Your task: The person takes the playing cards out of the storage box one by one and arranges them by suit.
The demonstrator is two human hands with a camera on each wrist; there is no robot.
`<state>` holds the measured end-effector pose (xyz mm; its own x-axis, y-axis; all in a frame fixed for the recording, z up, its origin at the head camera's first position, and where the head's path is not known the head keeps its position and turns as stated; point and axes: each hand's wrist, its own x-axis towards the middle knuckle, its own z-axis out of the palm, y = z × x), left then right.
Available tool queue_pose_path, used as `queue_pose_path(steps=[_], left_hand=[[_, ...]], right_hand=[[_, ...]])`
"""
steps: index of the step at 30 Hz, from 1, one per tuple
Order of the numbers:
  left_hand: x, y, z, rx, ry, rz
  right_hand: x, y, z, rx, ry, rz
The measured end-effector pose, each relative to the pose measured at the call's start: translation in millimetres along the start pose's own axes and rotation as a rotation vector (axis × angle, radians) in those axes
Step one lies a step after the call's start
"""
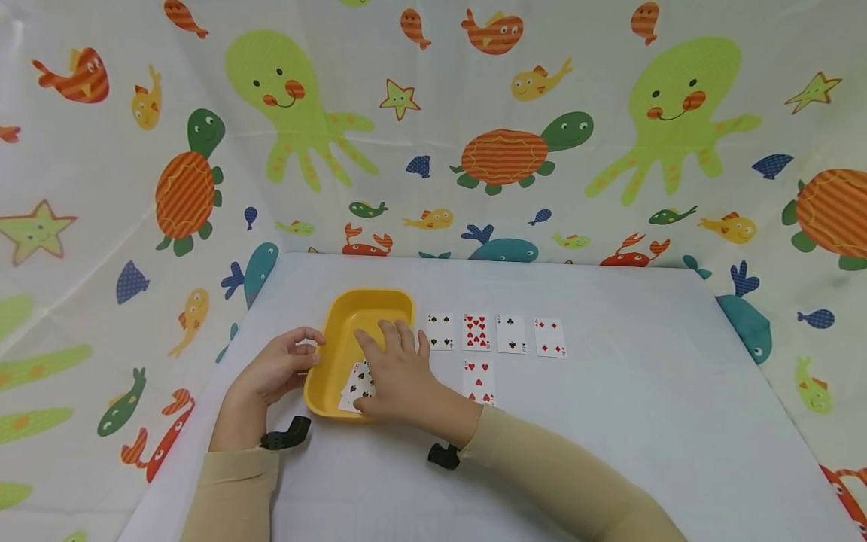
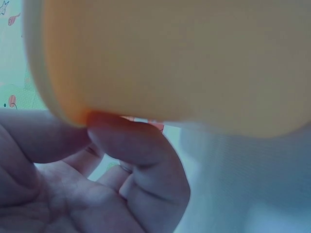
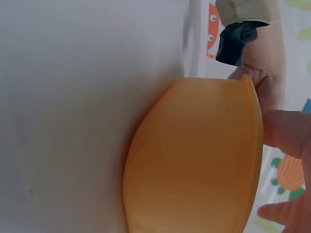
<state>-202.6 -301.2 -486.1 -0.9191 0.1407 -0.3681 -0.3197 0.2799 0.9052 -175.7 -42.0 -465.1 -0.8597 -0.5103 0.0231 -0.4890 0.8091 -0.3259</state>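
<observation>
A yellow plastic tray (image 1: 335,354) stands on the table, with black-suited playing cards (image 1: 354,388) at its near end. At its left rim, the left hand (image 1: 279,370) pinches the edge between thumb and finger; the left wrist view shows this grip on the tray wall (image 2: 170,58). Over the tray's right side is the right hand (image 1: 404,384), fingers spread and slightly bent, partly covering the cards. In the right wrist view its fingers (image 3: 287,132) show beyond the rim of the tray. Whether they touch a card is hidden.
Right of the tray, a row holds a four of spades (image 1: 440,332), a many-pip heart card (image 1: 477,333), a two of clubs (image 1: 511,334) and a four of diamonds (image 1: 550,338). Below the heart card lies a five of hearts (image 1: 479,379). A sea-animal printed cloth (image 1: 433,135) hangs behind.
</observation>
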Motion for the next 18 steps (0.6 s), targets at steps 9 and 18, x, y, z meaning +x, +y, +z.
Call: queue_pose_path(steps=[9, 18], left_hand=[[-0.4, 1.0, -0.5, -0.004, -0.003, -0.004], [0.0, -1.4, -1.8, -0.011, -0.009, 0.002]], right_hand=[[11.5, -8, 11, 0.002, -0.029, -0.007], [20.3, -15, 20, -0.051, -0.051, 0.007]])
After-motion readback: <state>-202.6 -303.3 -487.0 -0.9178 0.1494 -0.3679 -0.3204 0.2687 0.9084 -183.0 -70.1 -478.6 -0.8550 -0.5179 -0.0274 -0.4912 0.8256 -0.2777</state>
